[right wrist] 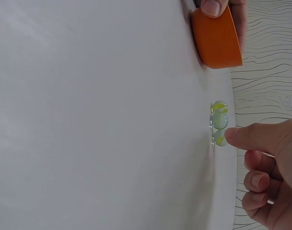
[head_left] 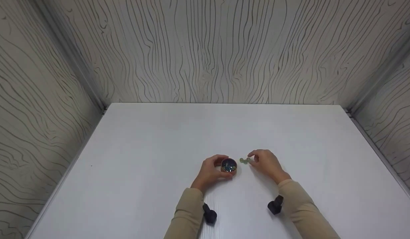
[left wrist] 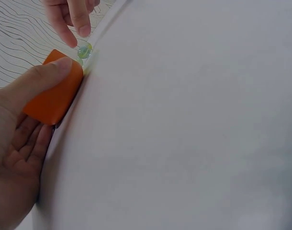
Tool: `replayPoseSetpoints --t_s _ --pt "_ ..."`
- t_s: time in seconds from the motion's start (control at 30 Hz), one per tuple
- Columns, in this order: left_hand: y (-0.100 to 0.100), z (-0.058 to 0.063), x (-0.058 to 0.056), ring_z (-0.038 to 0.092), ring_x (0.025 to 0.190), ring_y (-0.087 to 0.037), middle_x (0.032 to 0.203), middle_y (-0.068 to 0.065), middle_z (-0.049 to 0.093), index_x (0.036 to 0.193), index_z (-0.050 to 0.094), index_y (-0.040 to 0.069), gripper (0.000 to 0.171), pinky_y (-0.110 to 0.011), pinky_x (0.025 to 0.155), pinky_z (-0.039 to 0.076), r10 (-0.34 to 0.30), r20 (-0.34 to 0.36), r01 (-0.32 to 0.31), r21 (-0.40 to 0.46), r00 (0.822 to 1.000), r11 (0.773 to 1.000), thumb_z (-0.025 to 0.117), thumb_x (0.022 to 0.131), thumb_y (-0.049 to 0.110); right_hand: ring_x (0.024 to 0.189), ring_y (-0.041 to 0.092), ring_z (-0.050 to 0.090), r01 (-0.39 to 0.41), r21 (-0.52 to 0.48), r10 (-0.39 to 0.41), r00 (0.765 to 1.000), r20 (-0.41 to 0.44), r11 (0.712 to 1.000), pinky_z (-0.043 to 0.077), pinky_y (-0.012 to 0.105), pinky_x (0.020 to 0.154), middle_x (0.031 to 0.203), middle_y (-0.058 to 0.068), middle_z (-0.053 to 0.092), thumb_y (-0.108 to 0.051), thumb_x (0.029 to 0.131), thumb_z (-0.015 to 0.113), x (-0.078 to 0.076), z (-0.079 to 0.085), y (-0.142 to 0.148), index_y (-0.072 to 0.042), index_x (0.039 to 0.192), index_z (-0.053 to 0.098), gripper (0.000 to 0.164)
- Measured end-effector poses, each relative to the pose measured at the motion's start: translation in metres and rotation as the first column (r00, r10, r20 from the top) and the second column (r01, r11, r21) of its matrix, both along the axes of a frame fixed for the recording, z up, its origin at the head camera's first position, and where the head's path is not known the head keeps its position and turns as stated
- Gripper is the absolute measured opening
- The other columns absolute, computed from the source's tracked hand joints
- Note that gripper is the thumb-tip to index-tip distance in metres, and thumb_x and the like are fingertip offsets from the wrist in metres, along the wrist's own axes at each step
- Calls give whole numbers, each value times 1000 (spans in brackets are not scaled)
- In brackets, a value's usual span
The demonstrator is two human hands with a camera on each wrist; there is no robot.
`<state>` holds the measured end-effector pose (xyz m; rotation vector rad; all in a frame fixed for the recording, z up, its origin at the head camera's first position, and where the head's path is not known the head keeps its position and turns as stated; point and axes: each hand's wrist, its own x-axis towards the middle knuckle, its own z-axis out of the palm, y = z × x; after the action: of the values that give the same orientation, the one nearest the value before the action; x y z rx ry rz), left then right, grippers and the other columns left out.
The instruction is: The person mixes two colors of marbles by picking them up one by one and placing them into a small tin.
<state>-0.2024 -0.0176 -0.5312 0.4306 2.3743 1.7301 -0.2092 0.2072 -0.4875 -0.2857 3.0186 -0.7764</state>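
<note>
My left hand [head_left: 210, 171] grips a small orange bowl [right wrist: 217, 40] from its left side, thumb in front and fingers behind. The bowl stands upright on the white table. Its inside is dark, with shiny, glassy pieces at the bottom, too small to count. Just right of it, three clear marbles [right wrist: 219, 120] with yellow-green swirls lie in a short row. My right hand [head_left: 265, 163] is at the rightmost marble [head_left: 248, 159], thumb tip beside or touching it. In the head view, a gap shows between thumb and index finger; the other fingers are loosely curled.
The white table [head_left: 152, 139] reaches back to a wall [head_left: 205, 53] with a wood-grain pattern. Side walls stand at left and right. A black wrist device [head_left: 210, 215] hangs at the left sleeve, and another black device [head_left: 275, 205] at the right sleeve.
</note>
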Motion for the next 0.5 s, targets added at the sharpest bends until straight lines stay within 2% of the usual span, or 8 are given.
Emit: replayPoseSetpoints --t_s 0.17,0.5 --pt "0 0 0 65 114 -22 120 -10 69 122 62 8 66 -34 105 51 6 25 -6 11 1000 1000 89 62 8 65 12 43 6 7 -6 1000 5 1000 35 22 60 67 3 54 -3 82 69 -1 -3 1 -4 104 72 22" --pt "0 -1 -1 66 112 -23 118 -10 69 121 63 8 64 -35 104 51 13 16 -14 10 1000 1000 89 62 10 66 13 44 -11 20 12 1000 -21 1000 35 24 60 70 5 57 -1 82 67 -3 -7 1 -4 102 73 21"
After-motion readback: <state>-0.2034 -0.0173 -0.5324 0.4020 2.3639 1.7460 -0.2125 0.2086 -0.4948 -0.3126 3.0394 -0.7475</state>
